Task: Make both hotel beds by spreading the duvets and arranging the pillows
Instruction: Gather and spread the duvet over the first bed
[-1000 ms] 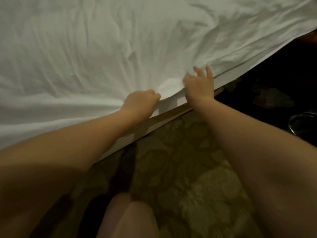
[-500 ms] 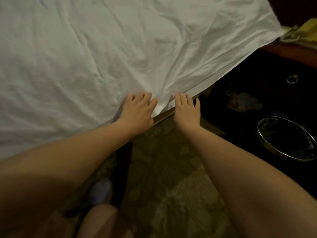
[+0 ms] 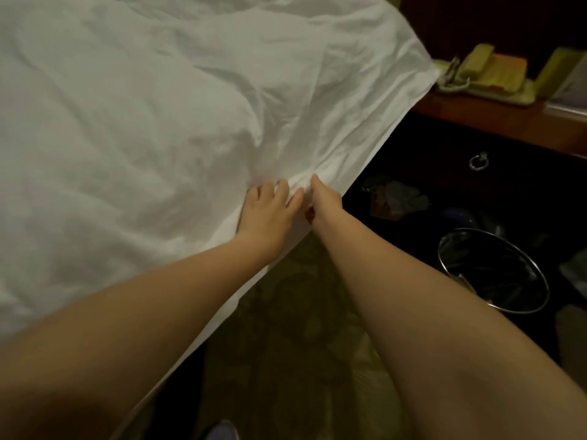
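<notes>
Head view: one duvet (image 3: 158,122); left hand (image 3: 270,211) grip apart, right hand (image 3: 325,200) clamps it.

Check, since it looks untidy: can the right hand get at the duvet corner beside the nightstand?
Probably, with a lean: the right hand grips the duvet, and nothing lies along its edge before the corner.

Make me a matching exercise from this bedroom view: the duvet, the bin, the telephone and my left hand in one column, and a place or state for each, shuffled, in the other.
1. duvet
2. bin
3. telephone
4. left hand

A. on the floor, by the nightstand
B. fingers spread on the duvet's edge
C. on top of the nightstand
D. white and wrinkled

Pairs: 1-D, 2-A, 3-C, 4-B.
</notes>
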Action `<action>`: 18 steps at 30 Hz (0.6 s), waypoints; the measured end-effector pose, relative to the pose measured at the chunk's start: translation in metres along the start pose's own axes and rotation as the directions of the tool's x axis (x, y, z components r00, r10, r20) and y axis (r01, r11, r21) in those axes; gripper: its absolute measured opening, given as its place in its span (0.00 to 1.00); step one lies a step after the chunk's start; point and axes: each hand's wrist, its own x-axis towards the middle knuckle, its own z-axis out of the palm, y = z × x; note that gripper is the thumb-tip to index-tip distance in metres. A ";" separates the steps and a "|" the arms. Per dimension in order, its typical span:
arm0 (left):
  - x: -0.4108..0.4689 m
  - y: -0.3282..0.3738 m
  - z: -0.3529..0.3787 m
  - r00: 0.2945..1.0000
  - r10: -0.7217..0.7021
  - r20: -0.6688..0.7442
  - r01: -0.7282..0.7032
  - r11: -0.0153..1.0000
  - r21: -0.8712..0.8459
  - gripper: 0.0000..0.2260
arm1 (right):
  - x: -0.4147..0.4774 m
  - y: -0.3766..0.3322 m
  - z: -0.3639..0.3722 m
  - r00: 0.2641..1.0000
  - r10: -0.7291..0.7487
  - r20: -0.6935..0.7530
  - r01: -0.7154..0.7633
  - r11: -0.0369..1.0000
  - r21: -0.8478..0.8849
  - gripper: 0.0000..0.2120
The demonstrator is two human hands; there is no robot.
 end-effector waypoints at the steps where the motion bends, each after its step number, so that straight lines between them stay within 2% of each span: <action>1: 0.004 0.001 -0.003 1.000 0.001 0.002 0.000 0.999 -0.041 0.33 | 0.005 -0.005 -0.003 0.999 -0.016 -0.035 0.017 1.000 0.004 0.13; 4: 0.017 0.007 -0.021 0.999 0.015 -0.028 -0.020 0.982 -0.188 0.14 | 0.013 -0.015 -0.023 0.971 -0.138 -0.193 0.118 0.986 -0.115 0.15; 6: 0.023 0.022 -0.028 0.995 0.070 -0.075 -0.087 0.964 -0.250 0.12 | 0.016 -0.016 -0.046 0.940 -0.205 -0.273 0.156 0.969 -0.191 0.13; 8: 0.019 0.045 -0.030 0.986 0.152 -0.062 -0.163 0.943 -0.290 0.12 | 0.015 -0.008 -0.069 0.923 -0.204 -0.327 0.127 0.962 -0.242 0.11; 10: 0.011 0.057 -0.020 0.984 0.173 -0.046 -0.178 0.938 -0.298 0.10 | 0.015 0.003 -0.078 0.918 -0.201 -0.342 0.093 0.947 -0.307 0.13; 11: 0.006 0.056 -0.014 0.987 0.157 -0.040 -0.162 0.940 -0.301 0.09 | 0.018 0.007 -0.077 0.912 -0.223 -0.346 0.072 0.914 -0.400 0.14; 12: 0.001 0.051 -0.010 0.989 0.139 -0.048 -0.147 0.943 -0.300 0.09 | 0.017 0.008 -0.073 0.903 -0.267 -0.337 0.050 0.843 -0.536 0.15; 14: -0.007 0.036 -0.005 0.988 0.102 -0.117 -0.133 0.947 -0.293 0.10 | 0.015 0.006 -0.064 0.852 -0.436 -0.291 0.057 0.630 -0.775 0.15; 16: -0.008 0.022 -0.008 0.976 0.054 -0.213 -0.116 0.949 -0.293 0.15 | 0.009 -0.005 -0.059 0.787 -0.592 -0.175 0.146 0.454 -0.879 0.22; 18: 0.002 0.005 -0.023 0.966 0.010 -0.258 -0.096 0.941 -0.325 0.18 | -0.001 -0.021 -0.051 0.745 -0.667 0.006 0.208 0.224 -0.952 0.29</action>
